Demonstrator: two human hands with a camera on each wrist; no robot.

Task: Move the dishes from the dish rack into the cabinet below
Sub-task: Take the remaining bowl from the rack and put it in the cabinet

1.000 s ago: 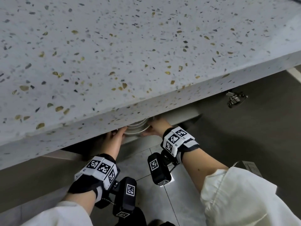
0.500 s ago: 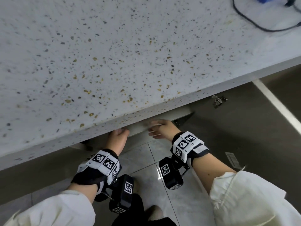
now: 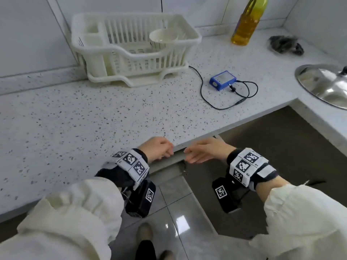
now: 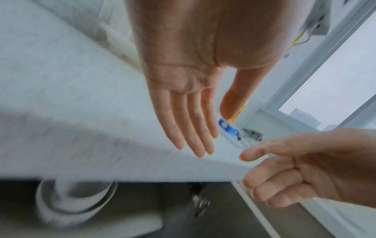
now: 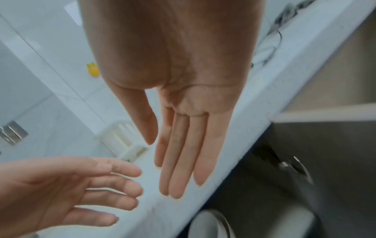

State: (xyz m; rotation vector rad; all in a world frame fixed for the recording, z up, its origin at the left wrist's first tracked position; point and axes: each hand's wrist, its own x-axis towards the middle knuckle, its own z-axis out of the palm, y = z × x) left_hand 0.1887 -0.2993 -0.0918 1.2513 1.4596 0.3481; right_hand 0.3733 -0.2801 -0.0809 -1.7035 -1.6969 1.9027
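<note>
A: While both hands hang at the counter (image 3: 78, 117) edge, what's around?
B: Left hand (image 3: 156, 149) and right hand (image 3: 203, 151) slack, fingers loose, holding nothing. One bowl (image 3: 163, 37) in the rack (image 3: 131, 53). Oil bottle (image 3: 247, 21), blue box (image 3: 222, 80) with cable, pot lid (image 3: 324, 85).
A: The cabinet?
B: Counter hides it overhead. Left wrist view: blurred stacked dishes (image 4: 75, 199) below the edge; count unclear.
</note>
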